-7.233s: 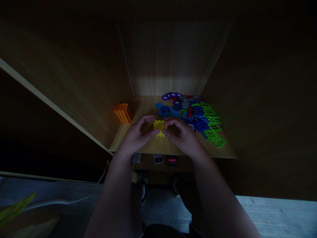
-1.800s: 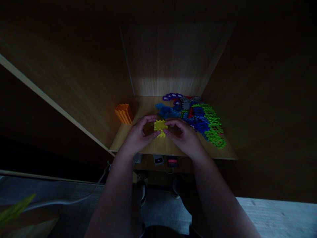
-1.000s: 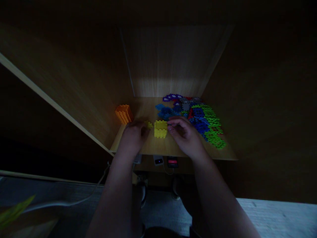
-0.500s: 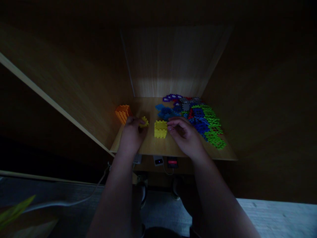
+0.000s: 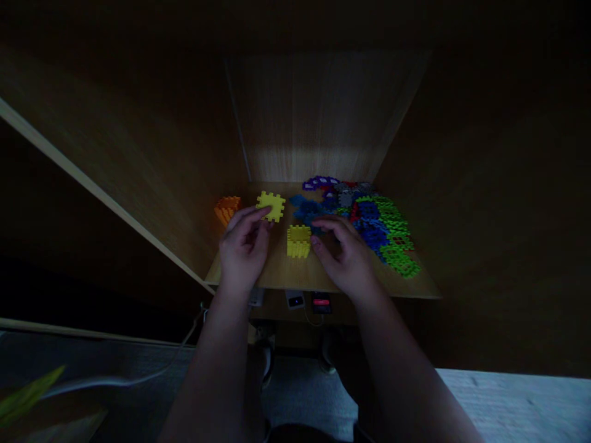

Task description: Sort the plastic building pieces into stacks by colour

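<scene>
A flat yellow notched square tile (image 5: 271,206) is pinched between the thumb and fingers of my left hand (image 5: 244,243), raised over the shelf. To its right stands a stack of yellow notched tiles (image 5: 298,242). My right hand (image 5: 344,252) is at the right side of this stack, its thumb and index finger apart and holding nothing. I cannot tell whether its fingertips touch the stack. Left of my left hand is a stack of orange notched tiles (image 5: 227,208), partly hidden by that hand.
Light blue tiles (image 5: 308,209) lie behind the yellow stack. Purple tiles (image 5: 320,183), dark blue tiles (image 5: 373,231) and green tiles (image 5: 393,223) spread to the right. Wooden walls enclose the shelf (image 5: 277,278). Below its front edge are a white device (image 5: 294,299) and a red-lit display (image 5: 322,303).
My left hand has lifted the yellow tile and turned it, so its broad face now shows. My right hand has stayed beside the yellow stack.
</scene>
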`<state>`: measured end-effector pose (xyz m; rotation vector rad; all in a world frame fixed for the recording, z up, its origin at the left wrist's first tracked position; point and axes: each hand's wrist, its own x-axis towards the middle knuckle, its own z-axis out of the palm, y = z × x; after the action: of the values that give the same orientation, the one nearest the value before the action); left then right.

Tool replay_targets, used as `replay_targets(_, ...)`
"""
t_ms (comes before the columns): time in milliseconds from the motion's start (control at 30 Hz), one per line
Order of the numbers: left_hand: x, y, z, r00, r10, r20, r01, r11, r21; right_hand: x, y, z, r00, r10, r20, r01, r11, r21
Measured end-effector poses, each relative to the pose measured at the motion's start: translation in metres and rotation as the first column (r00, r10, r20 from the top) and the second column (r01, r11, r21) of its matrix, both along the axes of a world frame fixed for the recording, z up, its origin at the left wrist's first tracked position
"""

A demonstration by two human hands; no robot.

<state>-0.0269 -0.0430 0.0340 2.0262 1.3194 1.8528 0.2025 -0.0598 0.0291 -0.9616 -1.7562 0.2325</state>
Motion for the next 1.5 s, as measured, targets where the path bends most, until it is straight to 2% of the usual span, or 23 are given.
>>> replay_targets(233, 0.019, -0.015, 0.019, 0.973, -0.123, -0.196, 0.139, 0.988, 0.07, -0.002, -0.004, 0.004, 0.996, -0.021, 0.082, 0.012, 0.994, 0.107)
replay_targets(400, 0.033, -0.027, 0.029, 0.943, -0.25, -0.222, 0.266, 0.963, 0.043, 0.0, -0.009, 0.009, 0.999, -0.02, 0.026, 0.017, 0.994, 0.108)
replay_targets(667, 0.037, -0.027, 0.023, 0.972, -0.216, -0.095, 0.215, 0.976, -0.017, 0.001, -0.008, 0.006, 1.0, -0.024, -0.016, 0.025, 0.998, 0.063)
replay_targets(900, 0.028, -0.017, 0.019, 0.976, -0.203, -0.082, 0.201, 0.979, -0.036, 0.0, -0.008, 0.003, 0.996, -0.018, -0.09, 0.016, 1.0, -0.024)
replay_targets(1033, 0.028, -0.016, 0.02, 0.978, -0.202, -0.045, 0.202, 0.979, -0.003, -0.002, -0.007, -0.004, 0.971, 0.056, -0.233, -0.085, 0.99, -0.116)
replay_targets(1133, 0.029, -0.018, 0.021, 0.965, -0.262, -0.028, 0.262, 0.965, 0.008, -0.002, -0.005, -0.008, 0.951, 0.109, -0.29, -0.16, 0.974, -0.158)
replay_targets(1300, 0.03, -0.023, 0.024, 0.938, -0.338, -0.074, 0.339, 0.941, 0.001, 0.0, 0.0, -0.01, 0.971, 0.1, -0.216, -0.127, 0.985, -0.117)
replay_targets(1500, 0.029, -0.022, 0.025, 0.941, -0.281, -0.187, 0.298, 0.952, 0.067, 0.0, -0.002, 0.001, 0.987, 0.088, -0.134, -0.092, 0.995, -0.022)
